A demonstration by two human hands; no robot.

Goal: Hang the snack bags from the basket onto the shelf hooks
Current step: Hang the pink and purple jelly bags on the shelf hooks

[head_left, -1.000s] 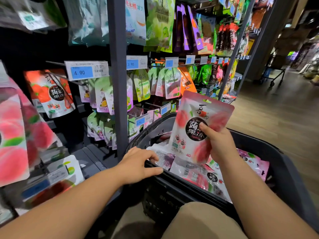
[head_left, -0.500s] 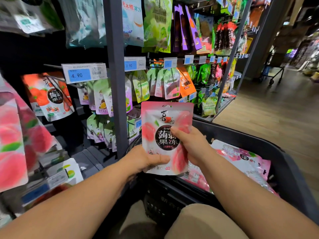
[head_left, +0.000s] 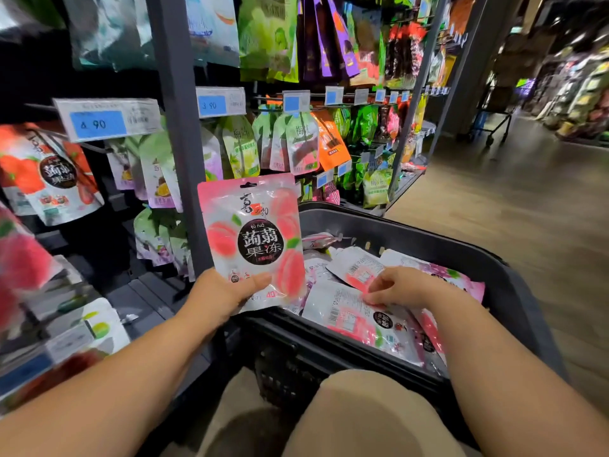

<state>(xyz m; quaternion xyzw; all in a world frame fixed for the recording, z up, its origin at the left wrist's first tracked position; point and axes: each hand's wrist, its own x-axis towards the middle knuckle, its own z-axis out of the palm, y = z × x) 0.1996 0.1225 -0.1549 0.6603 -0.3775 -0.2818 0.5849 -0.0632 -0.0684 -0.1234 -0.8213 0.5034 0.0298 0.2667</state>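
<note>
peach jelly bag (head_left: pixel 253 239) has passed to the left hand (head_left: pixel 224 291), fingers clamped on its base; right hand (head_left: pixel 405 286) pinches a second bag (head_left: pixel 346 313) in the basket (head_left: pixel 395 235), hanging deferred

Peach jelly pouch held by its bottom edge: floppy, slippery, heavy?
Probably fairly stiff: the peach jelly pouch stands upright though the left hand grips only its bottom edge. Likely light, since one thumb pinch holds it. Its glossy film may be slippery.
</note>
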